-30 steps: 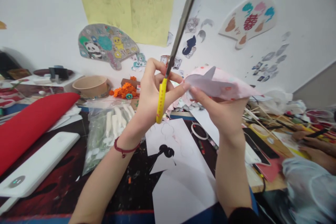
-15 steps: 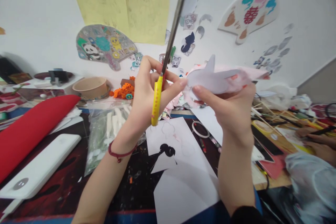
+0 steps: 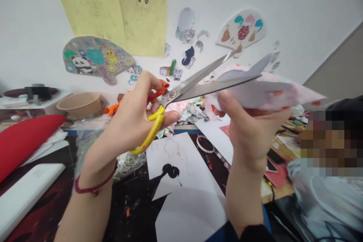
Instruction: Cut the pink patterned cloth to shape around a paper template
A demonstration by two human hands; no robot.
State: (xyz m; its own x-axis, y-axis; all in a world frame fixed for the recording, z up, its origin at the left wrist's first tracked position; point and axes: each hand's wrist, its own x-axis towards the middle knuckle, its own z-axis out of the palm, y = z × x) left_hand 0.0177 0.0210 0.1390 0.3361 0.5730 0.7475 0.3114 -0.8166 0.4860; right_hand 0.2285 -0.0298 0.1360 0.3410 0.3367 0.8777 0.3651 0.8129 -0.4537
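Observation:
A pair of scissors with red and yellow handles sits in my left hand, fingers around the handles. Its blades are spread and point right, across the near edge of the paper. My right hand pinches a grey-white cut-out together with pink, red-spotted paper behind it, thumb in front. The other fingers are mostly hidden behind the sheets. Below both hands lie white sheets with faint pencil outlines and a glossy black shape.
A roll of tape rests beside the sheets. At left are a red shape, a white power bank and a round tan container. Paper scraps lie by the wall. Another person sits at right, near a translucent plastic bag.
The scissors have swung from pointing up to pointing right, and their blades have spread toward the paper. My left thumb has left the paper's edge. The view has shifted slightly.

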